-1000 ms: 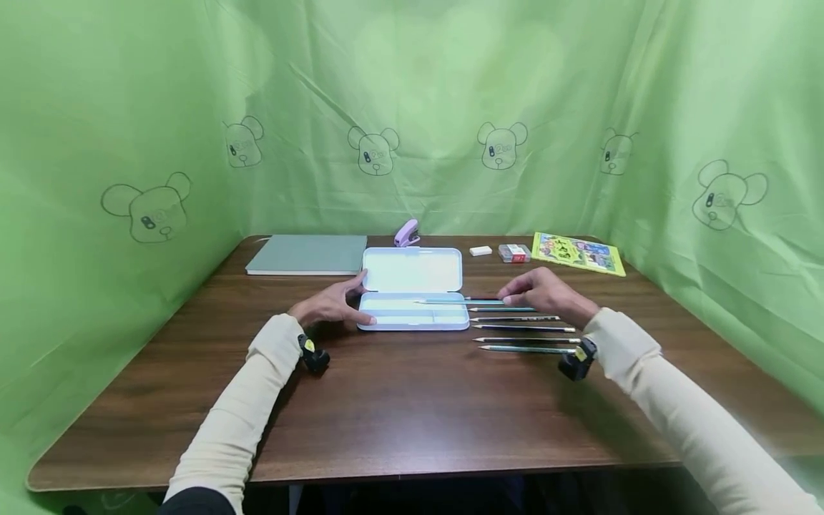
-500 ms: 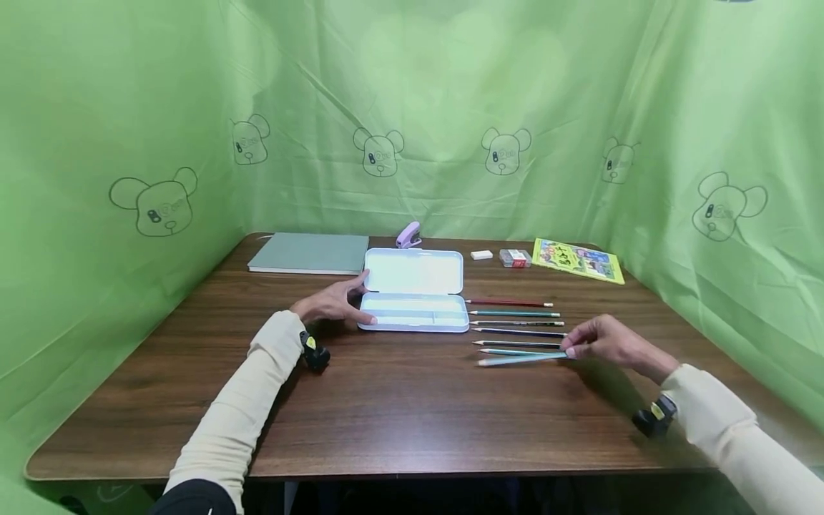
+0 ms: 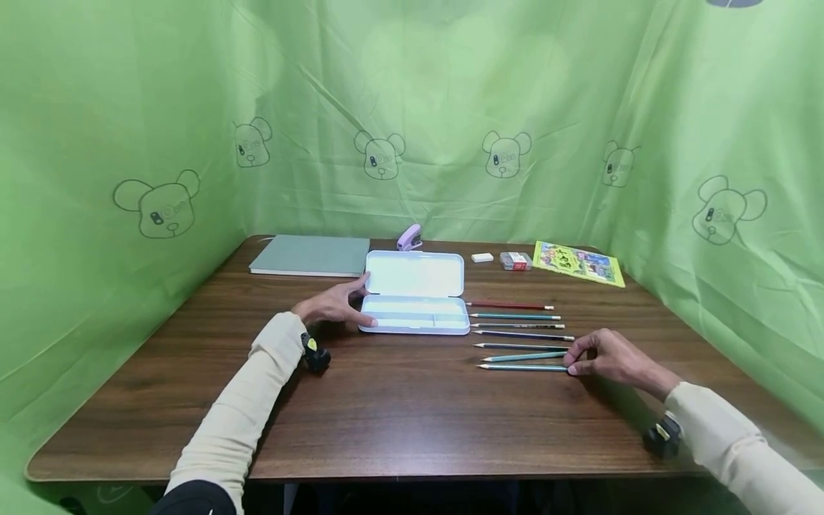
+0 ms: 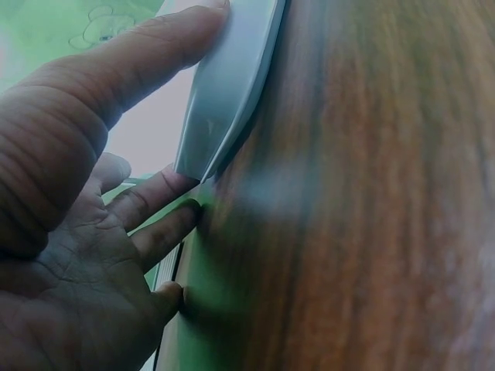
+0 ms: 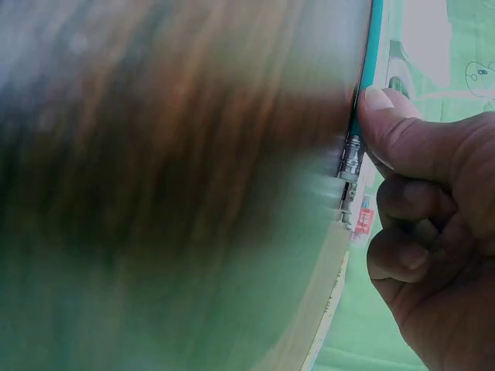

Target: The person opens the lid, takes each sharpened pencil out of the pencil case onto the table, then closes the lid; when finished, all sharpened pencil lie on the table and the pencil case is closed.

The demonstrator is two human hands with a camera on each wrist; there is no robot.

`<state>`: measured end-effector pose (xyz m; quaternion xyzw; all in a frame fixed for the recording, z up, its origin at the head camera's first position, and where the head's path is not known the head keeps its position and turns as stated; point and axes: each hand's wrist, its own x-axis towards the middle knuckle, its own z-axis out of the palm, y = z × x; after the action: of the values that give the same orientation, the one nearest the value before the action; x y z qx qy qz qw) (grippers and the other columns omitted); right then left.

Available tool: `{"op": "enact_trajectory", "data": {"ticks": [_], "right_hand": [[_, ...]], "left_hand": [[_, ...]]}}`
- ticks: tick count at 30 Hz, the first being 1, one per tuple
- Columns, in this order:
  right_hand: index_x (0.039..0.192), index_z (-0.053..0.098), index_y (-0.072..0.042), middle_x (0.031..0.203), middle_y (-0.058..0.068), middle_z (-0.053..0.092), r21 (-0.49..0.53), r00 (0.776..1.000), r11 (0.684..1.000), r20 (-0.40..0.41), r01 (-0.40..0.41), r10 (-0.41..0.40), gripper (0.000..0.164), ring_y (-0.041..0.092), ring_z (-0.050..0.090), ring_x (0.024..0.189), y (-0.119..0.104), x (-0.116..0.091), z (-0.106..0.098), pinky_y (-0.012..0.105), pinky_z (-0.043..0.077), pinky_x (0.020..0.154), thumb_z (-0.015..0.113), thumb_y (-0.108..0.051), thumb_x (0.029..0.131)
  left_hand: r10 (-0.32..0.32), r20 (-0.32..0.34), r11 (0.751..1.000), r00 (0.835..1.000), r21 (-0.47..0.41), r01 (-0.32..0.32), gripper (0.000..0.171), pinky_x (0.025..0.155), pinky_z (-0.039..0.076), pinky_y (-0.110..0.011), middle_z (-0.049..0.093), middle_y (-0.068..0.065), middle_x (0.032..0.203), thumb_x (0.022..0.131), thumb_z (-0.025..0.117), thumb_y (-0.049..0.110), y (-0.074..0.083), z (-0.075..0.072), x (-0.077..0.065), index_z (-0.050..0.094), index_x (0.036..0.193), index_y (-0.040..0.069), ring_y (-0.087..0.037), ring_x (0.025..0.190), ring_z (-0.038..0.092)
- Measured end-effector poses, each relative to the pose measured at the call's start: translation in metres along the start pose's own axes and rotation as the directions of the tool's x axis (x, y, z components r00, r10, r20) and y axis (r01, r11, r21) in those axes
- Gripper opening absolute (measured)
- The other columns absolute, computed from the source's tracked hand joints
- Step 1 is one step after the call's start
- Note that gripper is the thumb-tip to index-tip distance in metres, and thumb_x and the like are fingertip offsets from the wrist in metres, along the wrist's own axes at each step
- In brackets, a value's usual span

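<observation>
A light-blue pencil case point(image 3: 415, 330) lies with its lid point(image 3: 415, 274) raised at the middle of the table. My left hand point(image 3: 331, 302) is at its left end, thumb resting on the front rim and straight fingers spread along the side and lid. Several pencils lie in a row right of the case, tips pointing left. With thumb and forefinger my right hand point(image 3: 611, 359) pinches the eraser end of the nearest teal pencil point(image 3: 521, 368), which lies low over the wood. Another teal pencil point(image 3: 524, 356) sits just behind it, its right end reaching the fingers.
At the back stand a grey-green book point(image 3: 310, 255), a purple stapler point(image 3: 409, 237), a white eraser point(image 3: 482, 257), a small clear box point(image 3: 516, 261) and a yellow picture booklet point(image 3: 578, 264). A red pencil point(image 3: 508, 305) is farthest back in the row.
My right hand has carried the teal pencil from beside the case to the front of the row, then lowered it level with the others. The left hand has stayed at the case.
</observation>
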<state>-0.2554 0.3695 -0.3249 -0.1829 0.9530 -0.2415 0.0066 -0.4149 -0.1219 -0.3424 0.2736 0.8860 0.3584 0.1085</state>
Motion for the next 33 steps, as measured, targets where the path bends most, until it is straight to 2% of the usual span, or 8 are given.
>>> {"op": "enact_trajectory", "data": {"ticks": [6,10,14,17,20,24,30,33], "right_hand": [[0.079,0.069,-0.014,0.073,-0.006,0.064,-0.016,1.000,1.000,-0.001,0.015,-0.015,0.010,0.010,0.054,0.066,-0.005,0.004,-0.001,0.022,0.043,0.059,0.075,-0.018,0.073],[0.081,0.070,-0.010,0.075,-0.002,0.066,-0.007,0.999,0.999,-0.004,0.042,-0.042,0.010,0.015,0.057,0.064,-0.026,0.016,-0.013,0.025,0.046,0.056,0.075,-0.014,0.073],[0.084,0.070,-0.009,0.078,-0.001,0.067,-0.028,0.998,0.997,-0.013,0.068,-0.068,0.011,0.020,0.060,0.067,-0.061,0.050,-0.028,0.029,0.049,0.060,0.073,-0.010,0.074],[0.086,0.070,-0.010,0.079,0.000,0.066,-0.033,0.994,0.993,-0.008,0.112,-0.112,0.011,0.018,0.060,0.069,-0.086,0.082,-0.029,0.030,0.049,0.062,0.072,-0.011,0.076],[0.087,0.070,-0.010,0.081,0.000,0.066,-0.028,0.989,0.989,0.013,0.147,-0.147,0.011,0.018,0.059,0.073,-0.102,0.112,-0.020,0.032,0.048,0.065,0.072,-0.013,0.077],[0.093,0.071,-0.007,0.086,0.002,0.068,-0.038,0.983,0.983,0.045,0.178,-0.176,0.014,0.015,0.059,0.077,-0.106,0.139,0.001,0.033,0.047,0.070,0.069,-0.012,0.080],[0.098,0.069,0.001,0.096,0.010,0.066,-0.083,0.969,0.972,0.138,0.219,-0.207,0.019,0.022,0.059,0.090,-0.095,0.159,0.035,0.037,0.046,0.080,0.066,-0.009,0.081],[0.099,0.068,0.001,0.098,0.011,0.066,-0.088,0.964,0.967,0.144,0.237,-0.223,0.020,0.025,0.058,0.094,-0.095,0.164,0.045,0.039,0.044,0.083,0.065,-0.006,0.081]], "left_hand": [[-0.017,0.009,1.000,1.000,-0.023,0.017,0.117,0.107,0.012,-0.043,0.043,-0.010,0.133,0.063,0.081,0.042,0.001,-0.001,-0.001,0.003,0.148,0.018,-0.023,0.131,0.021],[-0.014,0.007,1.000,1.000,-0.008,0.014,0.117,0.107,0.013,-0.043,0.043,-0.010,0.133,0.063,0.081,0.044,0.000,-0.002,0.000,0.004,0.148,0.018,-0.023,0.131,0.022],[0.003,-0.006,1.000,1.000,0.001,-0.003,0.116,0.106,0.014,-0.042,0.044,-0.010,0.132,0.063,0.081,0.043,-0.001,0.000,0.000,0.004,0.148,0.018,-0.022,0.130,0.023],[0.002,-0.011,1.000,1.000,-0.007,-0.002,0.116,0.106,0.014,-0.042,0.045,-0.009,0.132,0.063,0.081,0.042,-0.001,0.003,0.001,0.005,0.148,0.018,-0.021,0.130,0.023],[-0.002,0.002,1.000,1.000,-0.011,0.002,0.116,0.106,0.014,-0.043,0.045,-0.008,0.132,0.063,0.080,0.044,0.000,0.008,0.002,0.005,0.148,0.019,-0.021,0.130,0.023],[0.001,0.007,1.000,1.000,-0.009,-0.001,0.116,0.106,0.014,-0.043,0.045,-0.007,0.132,0.063,0.080,0.046,0.001,0.011,0.004,0.006,0.148,0.020,-0.021,0.130,0.023],[-0.027,-0.003,1.000,1.000,-0.006,0.027,0.116,0.107,0.014,-0.042,0.044,-0.005,0.132,0.062,0.080,0.046,-0.002,0.008,0.003,0.006,0.148,0.022,-0.020,0.130,0.022],[-0.022,-0.017,1.000,1.000,-0.007,0.022,0.116,0.106,0.014,-0.042,0.045,-0.006,0.131,0.062,0.081,0.045,-0.002,0.004,0.001,0.006,0.148,0.021,-0.020,0.130,0.023]]}}
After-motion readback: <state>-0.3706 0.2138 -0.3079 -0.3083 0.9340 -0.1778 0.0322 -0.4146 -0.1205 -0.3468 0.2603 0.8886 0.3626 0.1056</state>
